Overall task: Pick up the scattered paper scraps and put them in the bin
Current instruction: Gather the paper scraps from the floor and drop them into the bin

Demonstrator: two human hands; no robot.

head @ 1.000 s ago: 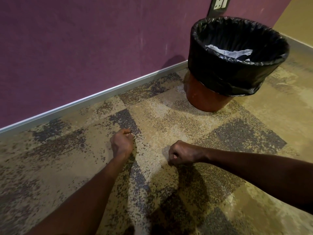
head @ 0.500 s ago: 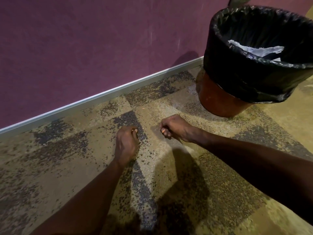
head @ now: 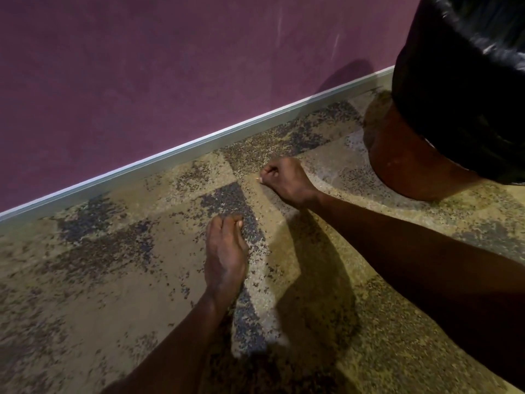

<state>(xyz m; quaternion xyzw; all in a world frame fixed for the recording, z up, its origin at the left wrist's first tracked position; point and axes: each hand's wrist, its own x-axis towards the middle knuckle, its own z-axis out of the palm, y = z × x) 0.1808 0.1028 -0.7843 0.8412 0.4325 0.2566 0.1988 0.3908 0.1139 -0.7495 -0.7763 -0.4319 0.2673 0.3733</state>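
Observation:
The bin (head: 403, 163) stands at the upper right, an orange-brown tub with a black liner (head: 460, 89) folded over its rim; its inside is out of frame. My right hand (head: 287, 180) rests on the carpet just left of the bin, fingers curled shut, with a tiny pale speck at the fingertips that is too small to identify. My left hand (head: 225, 251) lies nearer to me, its fingertips bunched together against the carpet. I see no loose paper scrap on the floor.
A purple wall (head: 170, 66) with a pale metal skirting strip (head: 176, 150) runs diagonally behind the hands. The mottled tan and grey carpet (head: 85, 280) fills the rest of the view.
The view has moved closer and lower, so the bin has slid to the right edge and its opening is lost. My right hand has reached farther forward, toward the wall; the left has barely moved.

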